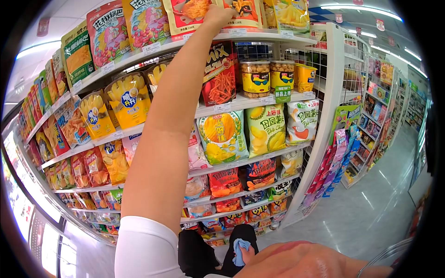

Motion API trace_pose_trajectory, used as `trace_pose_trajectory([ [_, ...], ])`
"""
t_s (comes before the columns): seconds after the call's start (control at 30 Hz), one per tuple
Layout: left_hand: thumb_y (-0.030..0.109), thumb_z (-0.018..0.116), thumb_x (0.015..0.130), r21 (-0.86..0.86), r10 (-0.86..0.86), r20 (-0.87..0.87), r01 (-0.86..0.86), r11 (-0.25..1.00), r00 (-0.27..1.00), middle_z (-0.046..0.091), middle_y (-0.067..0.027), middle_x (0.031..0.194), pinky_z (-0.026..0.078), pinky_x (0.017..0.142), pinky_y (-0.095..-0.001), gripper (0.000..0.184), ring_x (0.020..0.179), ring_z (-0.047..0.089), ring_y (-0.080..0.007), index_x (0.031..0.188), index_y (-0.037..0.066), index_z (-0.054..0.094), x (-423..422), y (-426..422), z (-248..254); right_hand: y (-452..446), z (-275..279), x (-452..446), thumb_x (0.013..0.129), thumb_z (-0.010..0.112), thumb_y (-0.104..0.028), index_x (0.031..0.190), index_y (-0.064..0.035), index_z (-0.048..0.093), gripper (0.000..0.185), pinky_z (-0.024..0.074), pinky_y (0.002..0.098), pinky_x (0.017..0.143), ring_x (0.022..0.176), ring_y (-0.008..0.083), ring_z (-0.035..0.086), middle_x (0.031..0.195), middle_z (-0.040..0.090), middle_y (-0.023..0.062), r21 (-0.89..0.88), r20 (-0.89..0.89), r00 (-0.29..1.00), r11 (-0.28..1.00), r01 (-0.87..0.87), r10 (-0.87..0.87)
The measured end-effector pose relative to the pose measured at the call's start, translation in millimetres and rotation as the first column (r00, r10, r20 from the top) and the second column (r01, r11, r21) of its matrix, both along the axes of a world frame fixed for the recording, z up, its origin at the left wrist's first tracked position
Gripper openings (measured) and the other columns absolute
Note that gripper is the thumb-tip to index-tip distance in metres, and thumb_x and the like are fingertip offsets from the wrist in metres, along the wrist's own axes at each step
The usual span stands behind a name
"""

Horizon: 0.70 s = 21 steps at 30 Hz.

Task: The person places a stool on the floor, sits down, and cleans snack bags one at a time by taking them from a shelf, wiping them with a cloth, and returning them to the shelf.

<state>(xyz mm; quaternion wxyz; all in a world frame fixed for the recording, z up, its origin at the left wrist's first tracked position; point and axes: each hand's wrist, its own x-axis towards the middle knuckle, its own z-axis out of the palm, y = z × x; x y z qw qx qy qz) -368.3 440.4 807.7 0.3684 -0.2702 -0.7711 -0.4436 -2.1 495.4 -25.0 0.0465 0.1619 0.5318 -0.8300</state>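
My left hand (219,17) reaches up to the top shelf, at the arm's full stretch. Its fingers look bent together at the edge of a cream and red snack bag (244,15); part of the grip is hidden. Beside it, on the left, stands a similar red and cream bag (187,14). Low in front of my dark trousers, my right hand (249,255) is closed around a light blue cloth (240,250).
Several shelves (222,109) of chips and snacks fill the rack before me. Clear jars (255,79) and a red box (219,74) stand one level below the top. Hanging packets (336,153) cover the rack's right end, beside an aisle floor (366,204).
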Motion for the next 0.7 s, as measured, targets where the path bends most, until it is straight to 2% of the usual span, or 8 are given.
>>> trace_pose_trajectory([
  [0.17, 0.035, 0.089, 0.073, 0.043, 0.048, -0.144, -0.042, 0.998, 0.988, 0.069, -0.0227, 0.109, 0.059, 0.080, -0.0356, 0.089, 0.098, 0.072, -0.0261, 0.134, -0.011, 0.043, -20.5, 4.9, -3.2, -2.2, -4.4, -1.9, 0.101, 0.064, -0.021, 0.115, -0.0028, 0.064, 0.023, 0.0564, 0.0338, 0.056, 0.066, 0.0210, 0.069, 0.084, 0.070, 0.0110, -0.013, -0.027, 1.000, 1.000, -0.010, 0.009],
  [0.27, 0.032, 0.089, 0.077, -0.116, -0.027, -0.270, -0.005, 0.993, 0.963, 0.071, -0.0171, 0.103, 0.059, 0.077, -0.0324, 0.076, 0.094, 0.072, -0.0217, 0.130, -0.005, 0.049, -29.3, -1.0, 0.4, 0.2, -5.3, -2.4, 0.101, 0.064, -0.021, 0.115, -0.0026, 0.064, 0.023, 0.0565, 0.0337, 0.056, 0.066, 0.0208, 0.069, 0.084, 0.070, 0.0106, -0.026, -0.083, 0.996, 0.999, -0.020, 0.017],
  [0.37, 0.030, 0.085, 0.080, -0.066, -0.116, 0.074, 0.121, 0.990, 0.990, 0.063, -0.0209, 0.112, 0.050, 0.091, -0.0454, 0.056, 0.105, 0.062, -0.0306, 0.117, -0.001, 0.055, 76.6, -1.7, -12.7, -0.9, 12.4, 1.1, 0.101, 0.063, -0.020, 0.115, -0.0020, 0.064, 0.023, 0.0566, 0.0335, 0.056, 0.066, 0.0205, 0.069, 0.084, 0.070, 0.0105, -0.003, -0.045, 0.999, 1.000, -0.004, 0.004],
  [0.47, 0.029, 0.086, 0.078, -0.064, -0.161, -0.140, 0.154, 0.986, 0.977, 0.068, -0.0142, 0.087, 0.055, 0.081, -0.0433, 0.052, 0.083, 0.067, -0.0292, 0.111, -0.001, 0.060, 58.9, -6.0, -12.3, -0.6, -36.8, -7.2, 0.101, 0.062, -0.020, 0.116, -0.0018, 0.064, 0.024, 0.0567, 0.0331, 0.057, 0.068, 0.0203, 0.069, 0.084, 0.070, 0.0103, 0.073, -0.135, 0.991, 0.997, 0.017, -0.007],
  [0.5, 0.028, 0.087, 0.078, 0.086, 0.023, -0.477, 0.020, 0.996, 0.879, 0.068, -0.0129, 0.085, 0.055, 0.079, -0.0421, 0.052, 0.078, 0.066, -0.0289, 0.112, -0.001, 0.060, 34.0, -2.6, -7.5, -0.7, -41.8, -7.0, 0.101, 0.062, -0.021, 0.116, -0.0018, 0.064, 0.024, 0.0568, 0.0329, 0.058, 0.068, 0.0202, 0.070, 0.085, 0.070, 0.0104, 0.070, -0.135, 0.991, 0.997, 0.025, -0.015],
  [0.57, 0.025, 0.087, 0.078, 0.459, 0.448, -0.829, -0.053, 0.887, 0.334, 0.068, -0.0104, 0.079, 0.057, 0.074, -0.0396, 0.052, 0.066, 0.065, -0.0282, 0.114, -0.002, 0.060, -16.0, 7.9, 3.6, -4.7, -24.1, -2.7, 0.101, 0.062, -0.021, 0.116, -0.0018, 0.064, 0.024, 0.0569, 0.0327, 0.059, 0.070, 0.0202, 0.070, 0.086, 0.070, 0.0109, 0.031, -0.074, 0.996, 0.999, 0.043, -0.040],
  [0.67, 0.027, 0.086, 0.079, 0.282, 0.115, -0.534, 0.048, 0.958, 0.837, 0.069, -0.0171, 0.100, 0.056, 0.080, -0.0390, 0.067, 0.080, 0.068, -0.0293, 0.128, -0.004, 0.052, 32.8, -9.0, 4.4, -2.1, 29.2, 5.2, 0.102, 0.061, -0.022, 0.117, -0.0021, 0.063, 0.025, 0.0571, 0.0328, 0.060, 0.070, 0.0205, 0.070, 0.088, 0.070, 0.0122, -0.010, 0.007, 1.000, 1.000, 0.008, -0.008],
  [0.7, 0.030, 0.086, 0.080, 0.411, 0.196, -0.472, 0.017, 0.912, 0.859, 0.067, -0.0187, 0.113, 0.055, 0.083, -0.0377, 0.075, 0.094, 0.069, -0.0259, 0.133, -0.005, 0.046, 44.4, -7.8, 1.3, -0.5, 35.7, 6.7, 0.102, 0.061, -0.022, 0.117, -0.0022, 0.063, 0.025, 0.0571, 0.0329, 0.060, 0.070, 0.0206, 0.070, 0.088, 0.070, 0.0127, -0.014, 0.016, 1.000, 1.000, -0.017, 0.017],
])
